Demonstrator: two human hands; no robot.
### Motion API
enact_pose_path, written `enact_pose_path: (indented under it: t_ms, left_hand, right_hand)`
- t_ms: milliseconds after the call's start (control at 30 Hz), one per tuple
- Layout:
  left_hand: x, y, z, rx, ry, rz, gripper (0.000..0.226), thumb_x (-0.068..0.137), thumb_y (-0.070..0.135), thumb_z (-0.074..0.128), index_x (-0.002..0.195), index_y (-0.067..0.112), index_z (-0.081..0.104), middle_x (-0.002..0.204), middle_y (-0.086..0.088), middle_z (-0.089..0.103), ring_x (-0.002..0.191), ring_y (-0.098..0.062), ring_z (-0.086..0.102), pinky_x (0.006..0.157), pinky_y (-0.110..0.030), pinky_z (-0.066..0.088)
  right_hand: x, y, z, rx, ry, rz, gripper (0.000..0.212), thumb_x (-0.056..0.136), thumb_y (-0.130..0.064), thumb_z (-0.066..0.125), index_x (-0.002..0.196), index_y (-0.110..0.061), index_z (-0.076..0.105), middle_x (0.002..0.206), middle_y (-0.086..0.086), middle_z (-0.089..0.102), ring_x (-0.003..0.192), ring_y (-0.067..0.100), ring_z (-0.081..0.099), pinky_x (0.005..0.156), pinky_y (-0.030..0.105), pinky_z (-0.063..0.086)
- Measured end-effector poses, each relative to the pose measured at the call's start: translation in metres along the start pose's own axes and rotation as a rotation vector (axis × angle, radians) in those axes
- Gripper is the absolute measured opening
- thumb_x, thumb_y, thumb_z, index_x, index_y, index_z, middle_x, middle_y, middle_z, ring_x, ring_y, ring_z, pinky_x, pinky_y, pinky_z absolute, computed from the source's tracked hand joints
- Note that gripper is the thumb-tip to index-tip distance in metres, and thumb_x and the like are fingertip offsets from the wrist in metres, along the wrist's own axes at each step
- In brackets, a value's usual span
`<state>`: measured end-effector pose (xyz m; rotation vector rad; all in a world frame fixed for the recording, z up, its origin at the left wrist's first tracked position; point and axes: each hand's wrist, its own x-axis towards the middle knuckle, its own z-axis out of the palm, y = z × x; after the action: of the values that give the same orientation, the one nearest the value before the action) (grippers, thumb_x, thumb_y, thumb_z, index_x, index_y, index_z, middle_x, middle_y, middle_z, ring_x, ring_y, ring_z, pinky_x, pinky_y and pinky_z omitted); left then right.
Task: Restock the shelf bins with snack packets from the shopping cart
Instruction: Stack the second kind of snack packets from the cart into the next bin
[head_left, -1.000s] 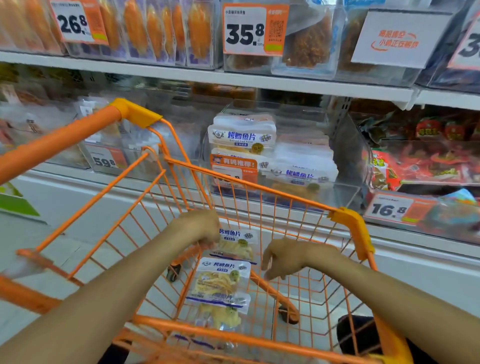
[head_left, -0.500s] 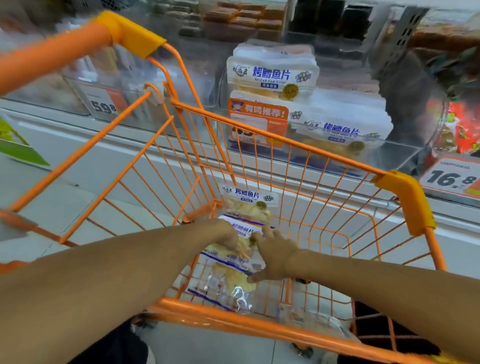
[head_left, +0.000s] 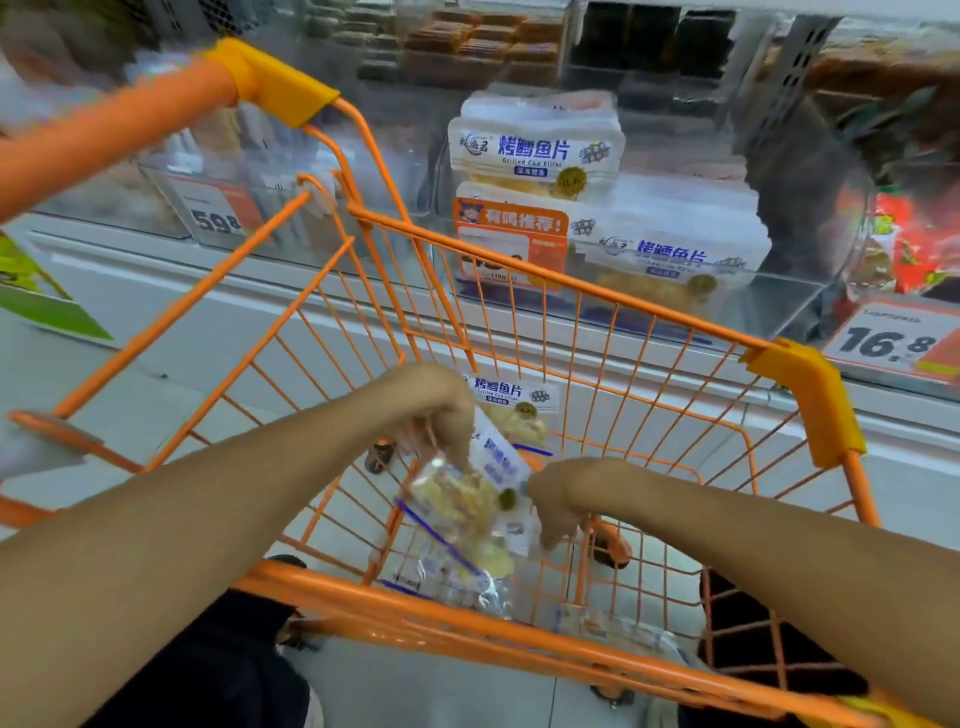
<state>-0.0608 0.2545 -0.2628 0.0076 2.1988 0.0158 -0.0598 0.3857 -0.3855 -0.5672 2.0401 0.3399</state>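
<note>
Two hands reach into our shopping cart (head_left: 613, 291), left hand (head_left: 431, 410) pinching a snack packet (head_left: 467, 499), right hand (head_left: 558, 501) curled gripping beside it, several packets left, shelf bin (head_left: 613, 218) partly stocked

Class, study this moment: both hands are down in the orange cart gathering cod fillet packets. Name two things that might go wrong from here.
1. The left hand grips only the top edge of a slippery packet, so it may slide free.
2. The clear shelf bin already holds stacked packets; adding more could topple the stack.
</note>
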Motion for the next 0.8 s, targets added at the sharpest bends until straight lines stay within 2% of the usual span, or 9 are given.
enact_pose_path:
  t_ms: [67,100,200,267,333,433,567,667,800]
  left_hand:
    - [0.01,-0.005,0.003,0.106,0.028,-0.069,0.041,0.095,0.019,0.058,0.132,0.005,0.048,0.13,-0.01,0.058,0.099,-0.018,0.063,0.077,-0.028,0.053]
    - [0.007,-0.012,0.003,0.113,0.058,-0.08,0.041,0.095,0.019,0.058,0.131,0.003,0.046,0.126,-0.01,0.06,0.093,-0.019,0.061,0.076,-0.029,0.053]
    - [0.004,-0.033,0.01,0.161,0.203,-0.148,0.035,0.096,0.016,0.056,0.127,0.0,0.05,0.091,-0.007,0.059,0.083,-0.022,0.055,0.076,-0.03,0.051]
    - [0.007,-0.043,0.013,0.095,0.263,-0.146,0.033,0.096,0.01,0.051,0.128,0.001,0.048,0.094,-0.009,0.054,0.082,-0.024,0.053,0.073,-0.03,0.049]
    - [0.016,-0.043,0.014,-0.005,0.234,-0.107,0.035,0.096,0.01,0.051,0.129,-0.001,0.047,0.11,-0.014,0.056,0.085,-0.028,0.058,0.075,-0.032,0.052]
    - [0.02,-0.038,0.009,-0.192,0.236,-0.038,0.042,0.098,0.016,0.052,0.135,-0.002,0.042,0.121,-0.019,0.057,0.089,-0.029,0.056,0.085,-0.036,0.053]
    - [0.025,-0.045,0.008,-0.314,0.198,-0.02,0.042,0.098,0.017,0.049,0.136,0.003,0.039,0.115,-0.018,0.055,0.086,-0.027,0.053,0.091,-0.04,0.053]
    - [0.026,-0.046,0.008,-0.355,0.268,-0.011,0.039,0.098,0.014,0.046,0.134,0.001,0.04,0.121,-0.021,0.054,0.083,-0.025,0.051,0.079,-0.036,0.052]
    - [0.023,-0.046,0.003,-0.432,0.286,0.011,0.028,0.098,0.01,0.042,0.125,0.005,0.048,0.097,-0.021,0.052,0.07,-0.024,0.046,0.063,-0.031,0.041]
  right_hand:
    - [-0.002,-0.003,0.006,-0.032,0.197,0.001,0.034,0.093,-0.039,0.057,0.078,-0.01,0.051,0.075,0.002,0.052,0.06,0.015,0.046,0.062,0.029,0.042]
    - [-0.001,-0.006,0.011,-0.001,0.289,-0.012,0.036,0.092,-0.044,0.057,0.085,-0.009,0.051,0.079,0.004,0.05,0.065,0.018,0.047,0.067,0.031,0.042]
    - [0.005,-0.017,0.028,0.104,0.431,-0.063,0.074,0.084,-0.06,0.059,0.132,-0.006,0.04,0.127,0.01,0.042,0.113,0.028,0.045,0.088,0.039,0.044]
    - [0.007,-0.026,0.037,0.088,0.471,-0.123,0.079,0.08,-0.058,0.065,0.135,-0.006,0.039,0.133,0.011,0.038,0.119,0.028,0.038,0.097,0.041,0.041]
    - [0.006,-0.033,0.038,0.185,0.492,-0.163,0.075,0.078,-0.047,0.073,0.131,-0.005,0.041,0.129,0.011,0.042,0.112,0.028,0.042,0.093,0.038,0.04]
    - [-0.006,-0.033,0.024,0.336,0.333,-0.202,0.073,0.08,-0.03,0.077,0.135,-0.007,0.035,0.133,0.015,0.046,0.108,0.031,0.05,0.082,0.036,0.042]
    - [-0.043,-0.005,-0.015,0.296,0.064,-0.188,0.062,0.086,-0.021,0.07,0.139,-0.012,0.04,0.142,0.003,0.04,0.125,0.026,0.047,0.093,0.032,0.047]
    - [-0.075,0.023,-0.03,0.402,0.024,-0.202,0.042,0.088,-0.01,0.068,0.125,-0.018,0.051,0.117,-0.004,0.049,0.096,0.017,0.056,0.068,0.023,0.055]
    - [-0.097,0.057,-0.03,0.478,0.203,-0.437,0.022,0.086,-0.016,0.071,0.1,-0.033,0.065,0.101,-0.011,0.067,0.092,0.017,0.065,0.08,0.036,0.055]
